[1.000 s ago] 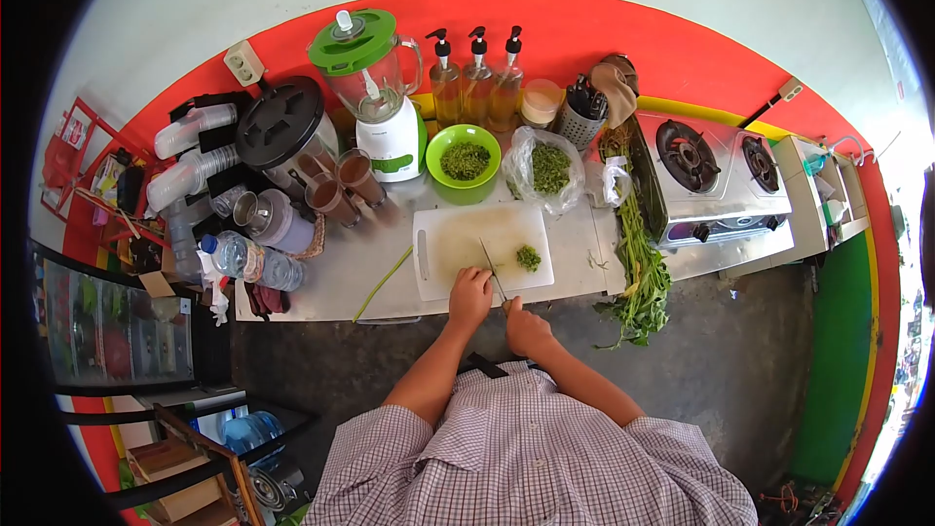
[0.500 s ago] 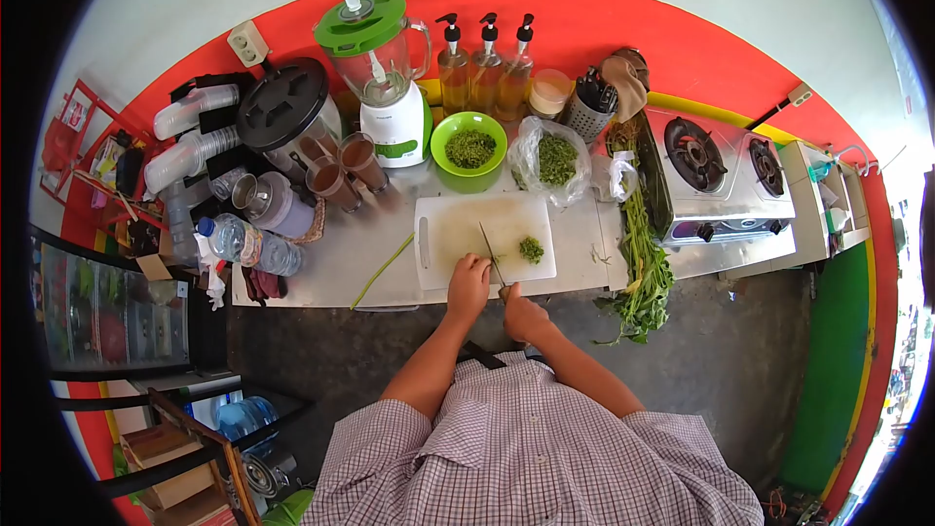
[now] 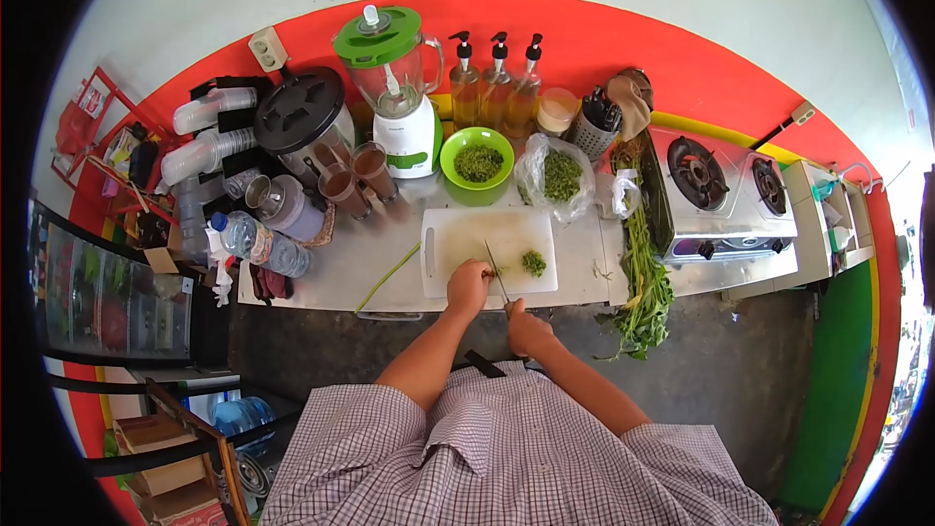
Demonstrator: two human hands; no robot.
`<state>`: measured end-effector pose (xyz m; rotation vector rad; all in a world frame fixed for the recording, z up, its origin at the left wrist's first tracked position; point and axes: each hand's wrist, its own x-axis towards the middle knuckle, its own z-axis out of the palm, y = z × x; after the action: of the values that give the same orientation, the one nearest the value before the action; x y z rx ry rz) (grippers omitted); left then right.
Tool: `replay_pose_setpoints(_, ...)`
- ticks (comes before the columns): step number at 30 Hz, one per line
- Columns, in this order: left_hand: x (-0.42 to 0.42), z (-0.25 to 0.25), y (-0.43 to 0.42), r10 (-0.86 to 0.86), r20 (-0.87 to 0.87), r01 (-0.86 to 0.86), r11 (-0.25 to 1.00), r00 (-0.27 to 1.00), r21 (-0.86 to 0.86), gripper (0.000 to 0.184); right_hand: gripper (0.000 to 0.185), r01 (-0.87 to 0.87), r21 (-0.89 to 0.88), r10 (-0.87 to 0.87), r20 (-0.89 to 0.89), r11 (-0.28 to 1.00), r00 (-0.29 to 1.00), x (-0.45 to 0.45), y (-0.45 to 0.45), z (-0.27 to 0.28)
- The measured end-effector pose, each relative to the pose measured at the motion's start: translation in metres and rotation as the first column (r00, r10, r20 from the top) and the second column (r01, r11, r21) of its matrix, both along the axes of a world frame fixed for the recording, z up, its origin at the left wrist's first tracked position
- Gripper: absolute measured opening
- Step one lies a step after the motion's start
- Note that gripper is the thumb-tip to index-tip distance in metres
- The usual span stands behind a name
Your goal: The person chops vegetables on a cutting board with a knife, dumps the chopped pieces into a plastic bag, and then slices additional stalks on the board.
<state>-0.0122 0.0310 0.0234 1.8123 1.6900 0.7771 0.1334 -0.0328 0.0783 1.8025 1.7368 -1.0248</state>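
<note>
My right hand is wrapped round the handle of a knife, whose blade points away over the white cutting board. Close to the blade's left side, my left hand rests on the board with its fingers curled in. Whatever those fingers hold is hidden, though a few green bits show beside the blade. A small heap of chopped greens lies on the board to the right of the knife. Left of the board, a single green stalk lies on the steel counter.
Behind the board stand a green bowl of chopped greens and a plastic bag of greens. Leafy stalks hang over the counter edge at right, near a gas stove. A blender, brown-filled glasses and bottles stand at left.
The whole view has shifted slightly, so the counter sits a little lower and farther right. Both hands keep their places at the board, with the knife still between them.
</note>
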Motion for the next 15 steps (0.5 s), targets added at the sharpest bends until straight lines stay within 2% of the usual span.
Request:
replay_pose_setpoints(1, 0.001, 0.001, -0.001, 0.010, -0.015, -0.010, 0.999, 1.000, -0.046, 0.008, 0.088, 0.028, -0.008, -0.028, 0.000, 1.000, 1.000, -0.003, -0.002, -0.001)
replay_pose_setpoints(5, 0.009, 0.001, -0.014, 0.039, -0.053, -0.040, 0.999, 0.998, -0.013, 0.009, 0.087, 0.053, 0.013, -0.053, -0.020, 0.999, 0.998, -0.006, -0.001, -0.014)
replay_pose_setpoints(7, 0.012, -0.001, -0.024, 0.105, -0.001, -0.104, 0.988, 0.995, 0.112, 0.011, 0.074, 0.053, 0.022, -0.051, -0.062, 0.998, 0.997, -0.003, 0.001, -0.005)
replay_pose_setpoints(8, 0.013, -0.001, -0.027, 0.095, -0.007, -0.093, 0.989, 0.995, 0.119, 0.011, 0.074, 0.063, 0.029, -0.061, -0.070, 0.998, 0.996, -0.004, 0.001, 0.000)
replay_pose_setpoints(10, 0.015, 0.001, -0.029, 0.116, 0.008, -0.116, 0.988, 0.993, 0.105, 0.012, 0.095, 0.037, -0.057, -0.036, 0.020, 0.998, 0.999, -0.003, 0.003, 0.004)
replay_pose_setpoints(15, 0.013, 0.000, -0.022, 0.107, -0.031, -0.105, 0.993, 0.994, 0.057, 0.012, 0.099, 0.084, -0.023, -0.084, -0.006, 0.996, 0.996, -0.007, 0.000, -0.014)
